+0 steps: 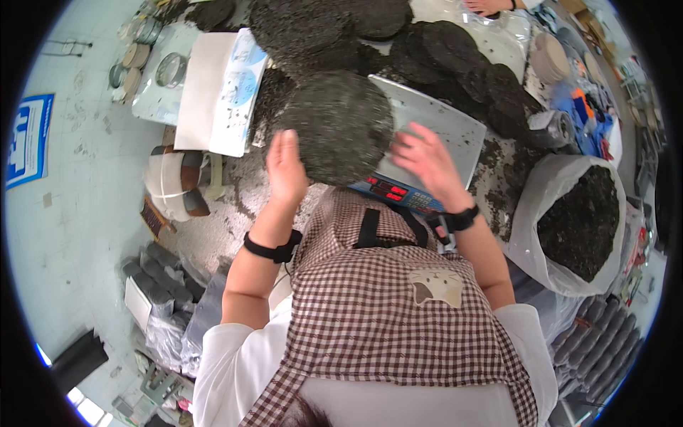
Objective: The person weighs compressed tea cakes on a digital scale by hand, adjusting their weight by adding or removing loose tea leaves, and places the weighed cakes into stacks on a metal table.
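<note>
A round, dark disc of what looks like dried seaweed (341, 128), blurred by motion, is between my hands above the near side of a digital scale. My left hand (286, 168) is on its left edge, fingers pointing up. At the right edge is my right hand (427, 160), also blurred, with its fingers bent towards the disc; whether they grip it is unclear. The metal pan of the scale (453, 128) shows to the right, dotted with dark crumbs. Its front panel (392, 189) has red lit digits and is partly covered by the disc.
Stacked dark discs (304, 32) stand behind, and more (453, 53) overlap at the back right. A plastic sack (525, 235) of dark flakes is at right. Printed paper sheets (205, 91) lie left, over a stool (173, 184). Another person's hand (488, 6) shows at the far edge.
</note>
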`<control>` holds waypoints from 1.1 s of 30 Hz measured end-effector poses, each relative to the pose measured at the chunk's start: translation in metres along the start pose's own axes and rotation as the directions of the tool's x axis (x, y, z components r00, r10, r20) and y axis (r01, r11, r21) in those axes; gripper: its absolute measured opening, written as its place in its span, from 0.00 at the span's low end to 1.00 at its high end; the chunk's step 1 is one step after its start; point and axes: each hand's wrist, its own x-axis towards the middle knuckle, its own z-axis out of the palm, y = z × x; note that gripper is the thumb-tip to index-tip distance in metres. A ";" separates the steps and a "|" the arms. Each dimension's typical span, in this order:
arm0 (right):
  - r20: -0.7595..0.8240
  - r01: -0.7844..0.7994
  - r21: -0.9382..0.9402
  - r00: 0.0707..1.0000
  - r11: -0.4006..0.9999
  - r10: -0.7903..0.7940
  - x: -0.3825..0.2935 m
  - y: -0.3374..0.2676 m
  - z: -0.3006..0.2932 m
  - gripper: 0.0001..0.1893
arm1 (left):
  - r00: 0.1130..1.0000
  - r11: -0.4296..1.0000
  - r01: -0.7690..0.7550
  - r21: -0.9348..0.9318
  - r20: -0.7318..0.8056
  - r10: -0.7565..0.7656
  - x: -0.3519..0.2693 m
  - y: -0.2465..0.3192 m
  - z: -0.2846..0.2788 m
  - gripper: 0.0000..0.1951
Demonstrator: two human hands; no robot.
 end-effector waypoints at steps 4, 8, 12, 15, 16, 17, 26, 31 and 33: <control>-0.253 -0.005 -0.280 0.965 0.960 -0.069 0.013 0.004 -0.005 0.27 | 0.924 0.992 0.043 -0.118 0.381 0.005 0.007 -0.041 0.028 0.26; -0.316 -0.113 -0.911 0.808 0.396 -0.497 -0.014 -0.028 -0.061 0.28 | 0.828 0.261 -0.561 0.785 0.540 0.152 0.010 -0.062 -0.011 0.53; -0.314 -0.228 -0.949 0.700 0.217 -0.641 -0.072 -0.053 -0.102 0.18 | 0.745 0.005 -0.666 0.746 0.665 0.057 0.001 -0.064 -0.023 0.50; -0.603 -0.426 -0.797 0.603 0.429 -0.522 -0.094 -0.058 -0.095 0.12 | 0.743 0.219 -0.651 0.727 0.550 0.381 0.008 -0.049 0.010 0.33; -0.554 -0.371 -0.829 0.648 0.418 -0.523 -0.092 -0.058 -0.087 0.12 | 0.727 0.378 -0.687 0.621 0.591 0.349 0.014 -0.041 0.026 0.26; -0.504 -0.323 -0.858 0.677 0.399 -0.537 -0.083 -0.057 -0.079 0.10 | 0.683 0.516 -0.715 0.472 0.632 0.367 0.018 -0.034 0.042 0.19; -0.090 -0.109 -0.994 0.726 0.016 -0.682 0.033 -0.015 -0.072 0.06 | 0.437 0.268 -0.891 0.366 0.853 0.285 0.016 -0.046 0.139 0.27; -0.214 -0.177 -0.976 0.707 0.124 -0.674 0.032 -0.007 -0.085 0.05 | 0.454 0.291 -0.882 0.371 0.835 0.310 0.013 -0.052 0.136 0.28; -0.202 -0.168 -0.979 0.711 0.117 -0.673 0.034 -0.010 -0.084 0.04 | 0.483 0.305 -0.864 0.400 0.829 0.280 0.013 -0.051 0.137 0.28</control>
